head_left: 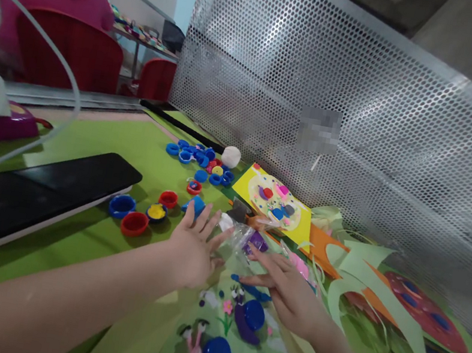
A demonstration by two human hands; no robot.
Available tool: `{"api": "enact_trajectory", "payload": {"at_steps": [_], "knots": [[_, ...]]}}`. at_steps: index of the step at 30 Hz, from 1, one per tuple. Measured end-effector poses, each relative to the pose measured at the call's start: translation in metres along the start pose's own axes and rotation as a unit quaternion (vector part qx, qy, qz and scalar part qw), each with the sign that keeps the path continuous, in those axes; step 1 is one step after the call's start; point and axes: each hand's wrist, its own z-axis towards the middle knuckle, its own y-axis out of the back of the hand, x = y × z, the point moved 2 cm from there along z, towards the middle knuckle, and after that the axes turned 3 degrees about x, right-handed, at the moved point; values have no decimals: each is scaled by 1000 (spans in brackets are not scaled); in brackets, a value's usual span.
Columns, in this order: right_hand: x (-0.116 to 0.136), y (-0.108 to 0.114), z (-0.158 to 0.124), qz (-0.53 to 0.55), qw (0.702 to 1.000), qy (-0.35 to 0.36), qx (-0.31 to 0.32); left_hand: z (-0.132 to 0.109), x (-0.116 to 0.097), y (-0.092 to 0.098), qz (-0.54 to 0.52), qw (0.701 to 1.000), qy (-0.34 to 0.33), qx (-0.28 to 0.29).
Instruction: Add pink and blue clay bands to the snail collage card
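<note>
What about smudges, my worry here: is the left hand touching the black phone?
Apart. The head view shows a plain gap, with green tabletop visible between the left hand and the black phone.

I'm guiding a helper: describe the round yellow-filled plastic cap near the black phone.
Find the large black rectangular phone on the green tabletop. Right of it, four round plastic caps cluster. Only one dark blue cap holds yellow filling.
</note>
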Motion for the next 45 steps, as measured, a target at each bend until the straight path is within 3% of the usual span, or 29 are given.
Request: {"api": "enact_trajectory", "payload": {"at_steps": [8,23,30,37,45], "knots": [[5,4,-2,38,999,-24,-25,0,0,2,12,1000,4,15],[11,-13,6,60,997,-46,27,-1,-1,-1,-4,1000,-1,-19],[8,-6,4,57,998,-18,-16,5,3,-9,11,1000,-4,-11],[8,-7,4,-28,999,-12,14,11,7,-19,8,999,-21,-36],[20,-7,12,-136,990,24,24,5,5,-12,-9,999,-13,-36]]}}
